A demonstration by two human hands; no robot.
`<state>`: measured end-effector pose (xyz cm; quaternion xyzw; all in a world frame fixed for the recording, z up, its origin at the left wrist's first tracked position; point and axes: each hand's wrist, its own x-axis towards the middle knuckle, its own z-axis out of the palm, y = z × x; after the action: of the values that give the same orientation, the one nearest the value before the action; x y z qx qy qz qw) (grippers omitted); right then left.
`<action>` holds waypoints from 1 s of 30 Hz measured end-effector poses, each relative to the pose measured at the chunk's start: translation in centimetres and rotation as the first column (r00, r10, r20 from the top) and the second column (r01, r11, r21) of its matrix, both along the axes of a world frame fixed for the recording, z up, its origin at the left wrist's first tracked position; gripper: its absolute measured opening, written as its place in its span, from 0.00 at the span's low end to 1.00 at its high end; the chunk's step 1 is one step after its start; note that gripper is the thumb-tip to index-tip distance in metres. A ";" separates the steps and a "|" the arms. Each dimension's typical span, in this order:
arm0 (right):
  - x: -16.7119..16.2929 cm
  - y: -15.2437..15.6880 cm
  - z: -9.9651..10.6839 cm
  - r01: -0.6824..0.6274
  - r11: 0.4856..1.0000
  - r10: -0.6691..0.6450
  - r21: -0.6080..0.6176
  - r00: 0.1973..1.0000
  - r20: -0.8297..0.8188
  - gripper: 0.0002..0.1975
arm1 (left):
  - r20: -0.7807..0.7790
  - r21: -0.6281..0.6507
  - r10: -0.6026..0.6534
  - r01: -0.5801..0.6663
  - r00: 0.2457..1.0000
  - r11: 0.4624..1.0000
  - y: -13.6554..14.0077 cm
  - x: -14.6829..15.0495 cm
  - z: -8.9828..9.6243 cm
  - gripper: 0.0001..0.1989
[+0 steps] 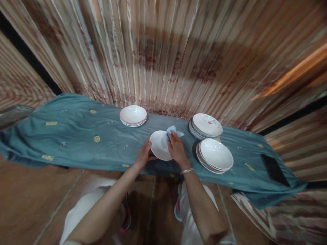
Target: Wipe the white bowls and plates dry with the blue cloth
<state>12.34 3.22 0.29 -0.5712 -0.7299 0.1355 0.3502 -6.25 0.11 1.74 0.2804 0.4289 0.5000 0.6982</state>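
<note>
A plain white plate (159,146) is held up over the front part of the cloth-covered table. My left hand (144,156) grips its left rim, with the thumb along the edge and fingers underneath. In my right hand (176,147) is a crumpled light blue cloth (172,130), pressed against the plate's right rim. Just right of that hand stands a stack of white plates (216,154), some lower ones edged in red. Behind it is another stack of plates (207,124), the top one printed with flowers. A smaller stack of red-rimmed dishes (133,114) sits at the back, left of centre.
A teal patterned cloth (84,136) covers the long narrow table. A black phone (275,169) lies near its right end. Pleated curtains (163,61) hang right behind the table. At the far left edge is a tray-like object (15,114), partly cut off.
</note>
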 end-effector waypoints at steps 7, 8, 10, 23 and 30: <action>-1.9 0.4 0.3 -0.044 0.998 0.044 0.042 0.999 0.003 0.22 | -0.037 0.016 -0.015 0.015 0.999 1.000 -0.1 0.0 0.1 0.28; -2.3 0.3 0.4 -0.052 0.998 0.051 0.031 0.999 0.007 0.22 | -0.037 0.014 -0.014 0.014 0.999 1.000 -0.1 0.0 0.1 0.28; -3.1 0.2 0.7 -0.070 0.998 0.070 0.003 0.997 0.010 0.23 | -0.032 0.013 -0.013 0.013 0.999 1.000 0.0 0.0 0.0 0.29; -5.1 -1.0 1.4 -0.293 0.948 0.261 -0.126 0.939 -0.224 0.26 | -0.030 0.064 -0.018 0.019 0.999 0.998 -0.1 0.1 -0.2 0.25; -4.7 -1.7 1.5 -0.416 0.899 0.331 -0.140 0.852 -0.406 0.24 | -0.072 0.086 0.002 0.004 0.997 0.996 0.0 0.1 -0.9 0.27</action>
<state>7.64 1.50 1.78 -0.4168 -0.7275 0.3880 0.3828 -6.13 0.11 0.81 0.3282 0.4316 0.5074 0.6697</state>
